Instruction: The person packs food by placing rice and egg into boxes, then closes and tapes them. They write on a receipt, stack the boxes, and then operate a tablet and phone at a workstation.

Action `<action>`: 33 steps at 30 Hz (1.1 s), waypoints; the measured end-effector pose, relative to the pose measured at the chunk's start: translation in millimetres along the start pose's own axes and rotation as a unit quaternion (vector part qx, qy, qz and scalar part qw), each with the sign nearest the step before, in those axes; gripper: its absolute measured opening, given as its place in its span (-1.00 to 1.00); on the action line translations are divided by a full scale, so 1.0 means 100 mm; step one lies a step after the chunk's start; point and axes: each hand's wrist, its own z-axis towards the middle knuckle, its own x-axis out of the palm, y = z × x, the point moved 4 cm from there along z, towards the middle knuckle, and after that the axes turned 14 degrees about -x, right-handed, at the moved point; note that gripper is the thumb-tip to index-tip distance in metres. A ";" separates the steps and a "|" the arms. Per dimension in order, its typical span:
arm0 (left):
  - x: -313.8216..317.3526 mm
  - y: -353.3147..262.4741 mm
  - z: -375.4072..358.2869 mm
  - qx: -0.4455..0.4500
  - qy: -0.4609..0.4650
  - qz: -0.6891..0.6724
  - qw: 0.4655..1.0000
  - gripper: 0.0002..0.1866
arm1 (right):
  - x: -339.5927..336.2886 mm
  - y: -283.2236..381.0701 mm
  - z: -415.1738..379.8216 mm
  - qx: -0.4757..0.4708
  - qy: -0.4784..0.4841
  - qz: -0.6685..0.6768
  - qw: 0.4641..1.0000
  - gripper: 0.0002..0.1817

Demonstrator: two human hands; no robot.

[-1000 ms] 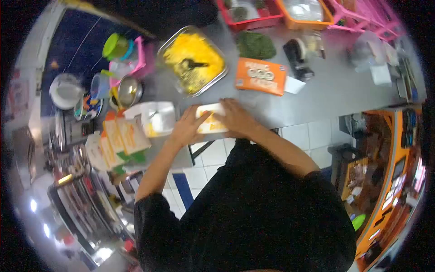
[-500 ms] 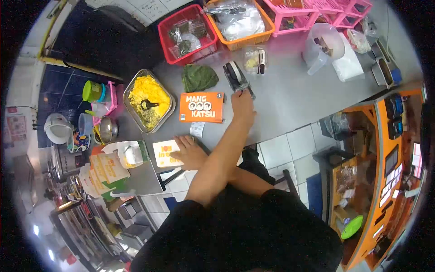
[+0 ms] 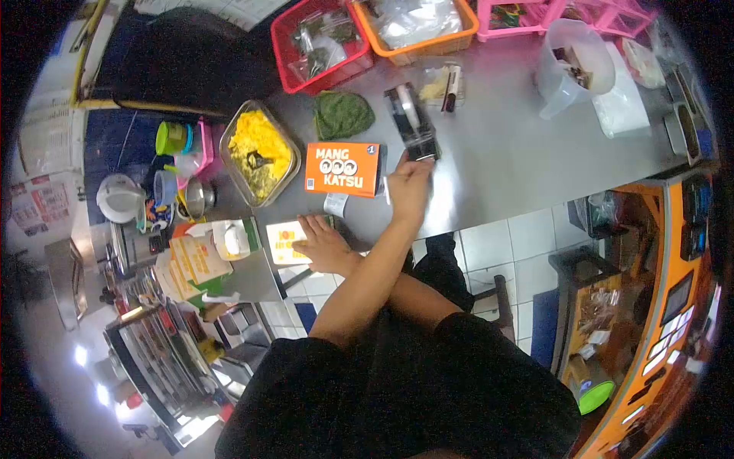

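My forearms cross, the left one on top. My left hand [image 3: 408, 187] is closed in a pinch at the near end of a black tape dispenser [image 3: 413, 122], apparently on a strip of tape that is hard to make out. A small white piece shows beside its fingers. My right hand [image 3: 325, 243] lies open, fingers spread, on a white box with orange and yellow print [image 3: 284, 245] at the counter's near edge. Between the hands and farther back sits an orange MANG KATSU box [image 3: 343, 169], with a paper slip [image 3: 335, 204] by its near edge.
Behind the orange box lies a green cloth [image 3: 342, 116]. A glass dish of yellow food [image 3: 260, 157] stands left, near printed paper bags [image 3: 187, 264]. Red [image 3: 287, 57] and orange baskets [image 3: 428, 52] line the back; a clear jug [image 3: 575, 69] stands right.
My left hand has drawn back slightly toward me from the tape dispenser's end. My right hand stays on the white box. The view has shifted.
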 end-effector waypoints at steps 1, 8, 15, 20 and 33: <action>0.04 -0.11 -0.04 0.105 -0.042 0.124 0.986 -0.75 | -0.02 0.01 0.01 -0.007 0.006 0.006 1.000 -0.29; -0.06 0.15 0.16 -0.041 0.013 -0.066 0.997 -0.80 | -0.04 -0.01 0.05 0.000 0.012 0.005 1.000 -0.27; -0.05 0.07 0.08 -0.066 -0.020 0.030 0.997 -0.86 | -0.07 0.01 0.07 0.001 0.035 0.018 0.999 -0.26; -0.05 -0.05 0.26 0.051 -0.057 0.250 0.965 -0.80 | -0.07 0.01 0.08 -0.006 0.007 0.002 1.000 -0.28; -2.34 -0.69 -1.05 0.081 -0.084 0.125 0.985 -0.84 | 0.47 -0.19 0.03 -0.023 -0.095 -0.095 0.991 -0.34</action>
